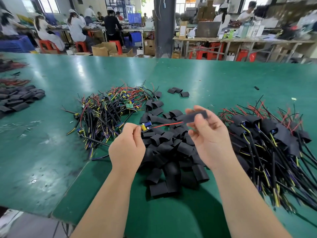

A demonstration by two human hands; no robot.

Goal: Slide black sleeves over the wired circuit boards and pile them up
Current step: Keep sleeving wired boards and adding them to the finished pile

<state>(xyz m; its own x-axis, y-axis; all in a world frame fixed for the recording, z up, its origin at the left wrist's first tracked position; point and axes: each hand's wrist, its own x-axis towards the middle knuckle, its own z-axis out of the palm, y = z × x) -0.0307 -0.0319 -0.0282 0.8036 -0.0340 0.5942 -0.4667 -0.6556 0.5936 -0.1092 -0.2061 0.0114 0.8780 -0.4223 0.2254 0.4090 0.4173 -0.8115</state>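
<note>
Sleeves first: a loose black sleeve heap (171, 152) lies closest on the green table (205, 74), with plenty in it yet to use. Just above it the hands are apart and both busy. The left hand (127, 146) pinches a small board (145, 126) by its edge, and the right hand (211, 140) grips one flat sleeve (195, 115) between thumb and fingers, clear of the heap. A red wire (168, 124) runs from the board to the sleeve's near mouth; whether its tip is inside cannot be told. The board itself is bare, so this one looks to be at the threading stage, sleeve not yet slid on. To the right, the done pile (267, 133) holds a good many sleeved boards, leads trailing out. To the left, the bare pile (106, 114) is a thick tangle of boards waiting. By the look of it the job is roughly midway, with lots left. Farther off sit three stray sleeves (178, 92), another heap (18, 98) at far left, and workers (77, 26) at benches beyond.
</note>
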